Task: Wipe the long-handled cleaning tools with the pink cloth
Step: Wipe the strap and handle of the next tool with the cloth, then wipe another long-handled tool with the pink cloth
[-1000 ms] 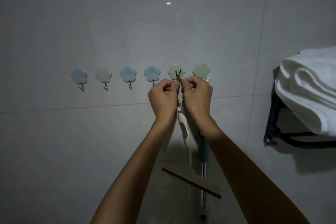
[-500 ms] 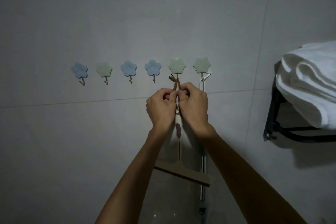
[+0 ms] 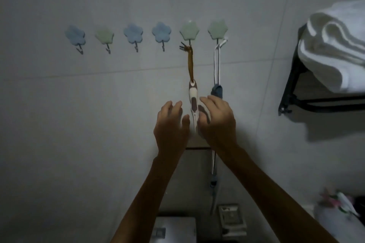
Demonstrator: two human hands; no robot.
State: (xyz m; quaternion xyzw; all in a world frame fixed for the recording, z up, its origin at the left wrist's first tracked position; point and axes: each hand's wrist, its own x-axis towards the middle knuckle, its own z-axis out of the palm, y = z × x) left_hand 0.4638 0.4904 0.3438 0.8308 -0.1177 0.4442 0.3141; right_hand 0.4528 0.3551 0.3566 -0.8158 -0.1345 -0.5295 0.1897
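Grey tile wall (image 3: pixel 79 124) everywhere, dim light. White towels (image 3: pixel 335 45) stacked on a black rack (image 3: pixel 292 92) at the right edge. Row of six flower hooks (image 3: pixel 132 33) across the upper middle, four of them bare.

Hanging centre frame from the fifth hook by a brown cord (image 3: pixel 190 65): squeegee (image 3: pixel 193 96), white-and-maroon handle, blade mostly hidden behind the hands. Just right of it, on the sixth hook by a white loop (image 3: pixel 216 61): second long tool (image 3: pixel 213 163), dark grip, metal shaft running down toward the lower middle. Head of that one too dark to make out.

Left hand (image 3: pixel 170 124) and right hand (image 3: pixel 216 122) either side of the squeegee handle, fingers loosely spread, gripping nothing. Touching the handle or just clear of it? Can't tell.

No pink cloth in either hand. Something pinkish lower right (image 3: pixel 333 197), too blurry to call.

So progress-wise: both tools up on hooks, looks like the put-away end of things. Wiped or not, no way to confirm from here. Probably little left, maybe dealing with the cloth.
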